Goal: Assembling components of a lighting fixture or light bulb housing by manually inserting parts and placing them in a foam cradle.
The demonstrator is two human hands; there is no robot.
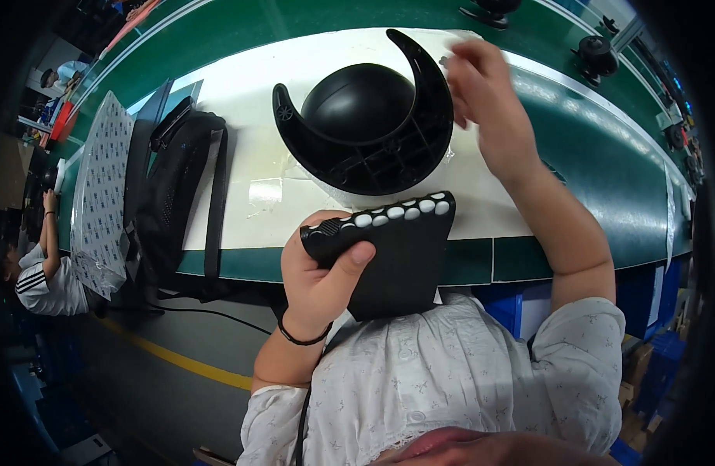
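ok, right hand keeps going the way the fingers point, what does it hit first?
Probably the white paper sheet at the far edge of the worktop: the right hand points up and away, just beyond the black crescent-shaped plastic base. Motion blur leaves height unclear.

The black crescent base (365, 128) occupies the middle of the white mat (248, 124) on the desk (582, 163) and blocks any straight pass across it. The right hand (481, 85) stands at the crescent's right tip. The left hand (322, 268) holds a black pad (400, 256) over the near desk edge, closing off that approach. A black bag (175, 186) blocks the mat's left side. Bare mat lies between bag and base. The green surface right of the forearm is open; small black parts (596, 54) stand along the far edge.
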